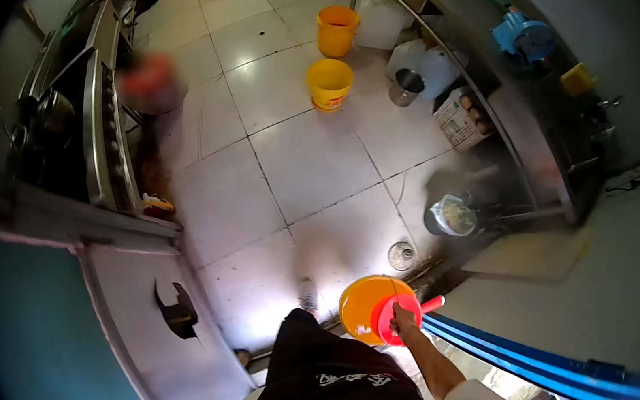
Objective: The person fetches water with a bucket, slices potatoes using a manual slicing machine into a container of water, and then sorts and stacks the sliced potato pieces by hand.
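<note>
Right hand (404, 320): Reaches down to the person's right, over a bucket, with fingers curled in, apparently grasping the bucket's thin handle; that hold would let the load hang from the arm.
Left hand: Out of view; I cannot tell what its fingers are doing.
Orange bucket (355, 306): Low at the person's right side, just ahead of the dark apron (336, 378).
Red dipper (383, 317): Sits in the bucket's mouth, its handle poking past the rim, probably because it is too long to fit inside.
Tight side: Blue rails (525, 370) run along the right, near the bucket; a round floor drain (402, 255) lies just beyond it.
Open room: Pale tiled floor (309, 162) stretches ahead between the stove (99, 140) on the left and the metal surface on the right.
Yellow buckets (329, 83): Two stand farther off, one behind the other, near a metal pot (407, 89), perhaps kept toward the surface to leave a walkway.
</note>
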The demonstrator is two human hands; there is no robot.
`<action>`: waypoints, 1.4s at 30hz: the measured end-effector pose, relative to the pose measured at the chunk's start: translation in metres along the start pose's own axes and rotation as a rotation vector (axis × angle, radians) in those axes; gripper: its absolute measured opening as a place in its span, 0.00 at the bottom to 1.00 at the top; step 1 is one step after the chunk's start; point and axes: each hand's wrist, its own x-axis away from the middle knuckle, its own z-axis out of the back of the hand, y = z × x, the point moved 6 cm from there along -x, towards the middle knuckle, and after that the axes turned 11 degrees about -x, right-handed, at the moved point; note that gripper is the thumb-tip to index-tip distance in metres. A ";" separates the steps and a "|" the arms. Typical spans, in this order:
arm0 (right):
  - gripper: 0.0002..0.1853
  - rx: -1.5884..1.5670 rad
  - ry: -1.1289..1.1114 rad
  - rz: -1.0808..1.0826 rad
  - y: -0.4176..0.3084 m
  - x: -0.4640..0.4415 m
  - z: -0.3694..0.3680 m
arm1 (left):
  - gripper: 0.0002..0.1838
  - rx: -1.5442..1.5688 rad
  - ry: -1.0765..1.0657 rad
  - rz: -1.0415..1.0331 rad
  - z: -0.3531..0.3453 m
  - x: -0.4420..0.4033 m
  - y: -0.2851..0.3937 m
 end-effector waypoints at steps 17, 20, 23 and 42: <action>0.23 0.123 -0.459 0.232 -0.399 -0.105 -0.323 | 0.15 0.423 0.281 -0.094 0.343 -0.102 0.302; 0.20 0.069 -0.286 0.106 -0.438 -0.143 -0.327 | 0.15 0.222 0.186 -0.122 0.347 -0.110 0.380; 0.22 0.012 -0.280 0.091 -0.519 -0.175 -0.362 | 0.15 0.149 0.111 -0.123 0.371 -0.120 0.451; 0.18 -0.277 -0.093 0.124 -0.934 -0.371 -0.445 | 0.16 0.107 0.041 -0.298 0.599 -0.270 0.924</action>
